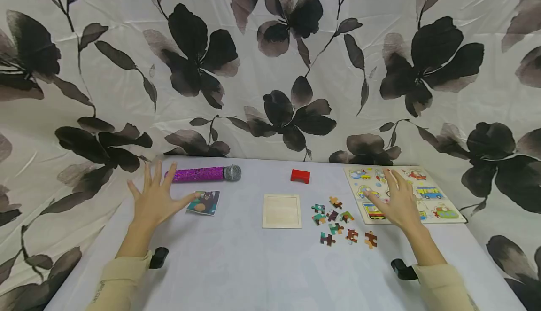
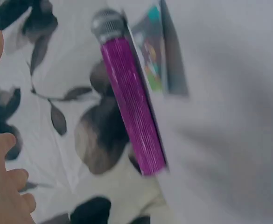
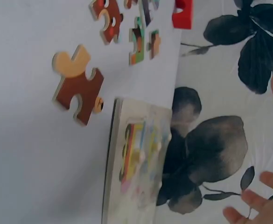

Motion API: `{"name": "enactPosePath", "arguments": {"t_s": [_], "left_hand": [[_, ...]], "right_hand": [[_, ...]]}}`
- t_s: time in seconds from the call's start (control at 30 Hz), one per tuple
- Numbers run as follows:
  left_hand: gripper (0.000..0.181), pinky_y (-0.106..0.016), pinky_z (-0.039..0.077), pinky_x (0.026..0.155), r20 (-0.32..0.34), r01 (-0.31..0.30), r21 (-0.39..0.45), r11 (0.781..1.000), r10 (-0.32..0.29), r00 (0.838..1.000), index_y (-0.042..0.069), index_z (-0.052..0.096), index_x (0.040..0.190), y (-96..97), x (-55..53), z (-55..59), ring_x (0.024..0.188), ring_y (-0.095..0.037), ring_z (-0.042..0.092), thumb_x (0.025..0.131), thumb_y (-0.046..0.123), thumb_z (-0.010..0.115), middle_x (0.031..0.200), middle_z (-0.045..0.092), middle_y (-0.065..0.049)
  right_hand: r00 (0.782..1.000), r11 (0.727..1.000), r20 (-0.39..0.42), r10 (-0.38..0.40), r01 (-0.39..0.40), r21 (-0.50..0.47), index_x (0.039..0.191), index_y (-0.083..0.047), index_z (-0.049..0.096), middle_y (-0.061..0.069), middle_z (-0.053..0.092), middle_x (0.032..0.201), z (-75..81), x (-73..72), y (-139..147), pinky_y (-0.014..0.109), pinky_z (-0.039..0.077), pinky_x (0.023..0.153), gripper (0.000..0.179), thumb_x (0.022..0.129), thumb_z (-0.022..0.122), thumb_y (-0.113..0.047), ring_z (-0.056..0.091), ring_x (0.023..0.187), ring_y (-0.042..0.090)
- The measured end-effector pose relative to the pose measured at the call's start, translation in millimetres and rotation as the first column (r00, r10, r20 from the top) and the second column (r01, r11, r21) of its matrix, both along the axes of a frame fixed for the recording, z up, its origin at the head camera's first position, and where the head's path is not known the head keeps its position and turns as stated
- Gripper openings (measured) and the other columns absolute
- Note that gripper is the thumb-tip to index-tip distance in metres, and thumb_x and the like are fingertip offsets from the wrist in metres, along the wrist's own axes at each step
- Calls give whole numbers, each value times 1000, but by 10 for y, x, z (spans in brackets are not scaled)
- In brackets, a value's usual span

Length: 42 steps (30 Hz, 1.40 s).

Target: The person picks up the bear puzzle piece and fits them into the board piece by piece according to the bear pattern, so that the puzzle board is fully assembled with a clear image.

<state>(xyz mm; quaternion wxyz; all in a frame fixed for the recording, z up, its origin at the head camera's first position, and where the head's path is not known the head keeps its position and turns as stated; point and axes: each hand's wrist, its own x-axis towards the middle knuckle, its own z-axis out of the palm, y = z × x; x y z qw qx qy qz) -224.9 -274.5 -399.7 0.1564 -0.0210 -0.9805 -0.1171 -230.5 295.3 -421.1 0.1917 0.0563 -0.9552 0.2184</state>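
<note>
My left hand [image 1: 154,200] is held up with its fingers spread, holding nothing. In the head view it overlaps the end of a purple glittery microphone [image 1: 198,174], and its thumb lies over the edge of a small picture card [image 1: 204,203]. My right hand [image 1: 399,203], fingers also spread, is in front of a wooden vehicle puzzle board [image 1: 441,198] and holds nothing. Left of that board lie several loose jigsaw pieces [image 1: 351,236]. Nearer the middle is a square wooden puzzle frame [image 1: 282,211]. Whether either hand touches anything below it, I cannot tell.
A red block [image 1: 300,176] with a notch stands toward the back of the white table [image 1: 236,264]. Behind the table hangs a flowered cloth [image 1: 249,76]. Dark wrist-camera mounts [image 1: 158,257] stick out from the sleeves.
</note>
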Motion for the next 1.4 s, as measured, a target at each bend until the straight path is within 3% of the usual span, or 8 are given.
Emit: {"name": "enactPosePath", "arguments": {"t_s": [0.17,0.33,0.53,0.73,0.87,1.0,1.2,1.4], "left_hand": [[96,-69,10,106,22,129,111,985,-132,991,3,27,147,389,-118,-73,137,-49,17,79,64,59,149,22,-30],[83,-62,38,97,99,228,302,926,-269,958,4,42,141,920,-194,-211,123,-46,45,79,53,69,138,46,-24],[74,-53,42,98,122,338,404,850,-416,901,3,52,133,1440,-317,-460,121,-40,50,75,43,76,131,55,-20],[77,-49,36,105,151,371,503,781,-502,852,0,52,132,1679,-428,-667,126,-38,45,70,36,81,133,52,-20],[84,-53,29,108,240,331,529,782,-512,825,-2,47,135,1716,-451,-762,132,-42,35,67,30,84,141,42,-26],[93,-55,19,112,317,315,511,800,-516,796,-3,42,138,1717,-446,-816,137,-44,22,63,29,86,147,30,-27],[105,-53,11,114,358,369,457,809,-547,757,-5,35,141,1686,-434,-841,141,-41,13,58,31,88,151,22,-25],[109,-53,7,114,358,430,445,786,-596,719,-9,30,142,1653,-437,-844,141,-42,9,59,30,88,151,17,-27]], "right_hand": [[995,995,51,89,-86,-55,145,-1,29,35,31,139,-58,-79,-126,72,29,94,79,86,66,-37,30,125,56],[982,978,85,169,-157,-134,139,3,37,33,48,125,-218,-206,-303,60,43,88,67,86,67,-25,49,111,48],[941,943,220,257,-195,-270,133,5,46,30,56,119,-395,-339,-487,50,51,82,56,87,67,-18,57,100,40],[923,935,255,287,-213,-283,126,9,53,30,58,116,-502,-431,-587,50,52,81,47,87,65,-14,59,98,39],[920,946,275,278,-212,-245,121,9,56,26,62,108,-565,-491,-637,45,52,77,44,85,68,-14,59,91,33],[920,961,310,241,-183,-206,116,9,59,20,64,96,-574,-519,-677,42,50,73,42,82,70,-12,58,84,28],[923,960,306,234,-171,-220,111,11,61,21,67,92,-552,-510,-714,41,53,71,35,80,68,-5,62,82,29],[922,967,343,182,-104,-232,110,14,60,21,66,92,-524,-499,-736,41,53,73,38,79,71,-5,62,84,30]]}}
